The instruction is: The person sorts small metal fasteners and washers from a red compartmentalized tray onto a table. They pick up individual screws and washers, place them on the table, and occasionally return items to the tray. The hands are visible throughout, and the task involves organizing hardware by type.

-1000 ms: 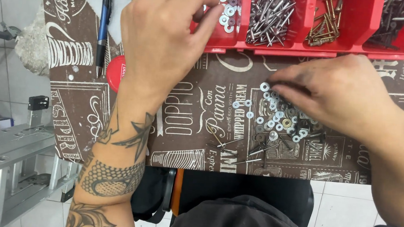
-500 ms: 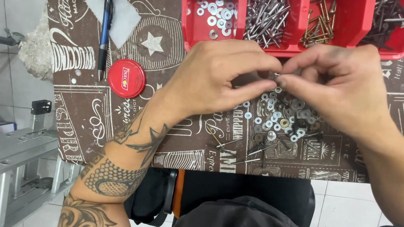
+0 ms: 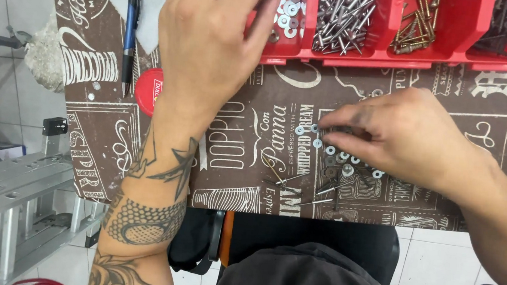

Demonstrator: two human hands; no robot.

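Left hand (image 3: 204,42) bare, no rings, no glove. Left forearm heavily tattooed: dark star shape with thin angular lines just below wrist, wide band of scale or honeycomb pattern lower down, more dark ornament toward 6 o'clock edge. Right hand (image 3: 399,136) bare, forearm unmarked, no sleeve visible. Dark grey garment over torso at 6 o'clock.

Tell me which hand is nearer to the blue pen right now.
Left. The left hand reaches over the red tray's washer compartment, beside the blue pen. The right hand rests across the table on the loose washers, much farther away.
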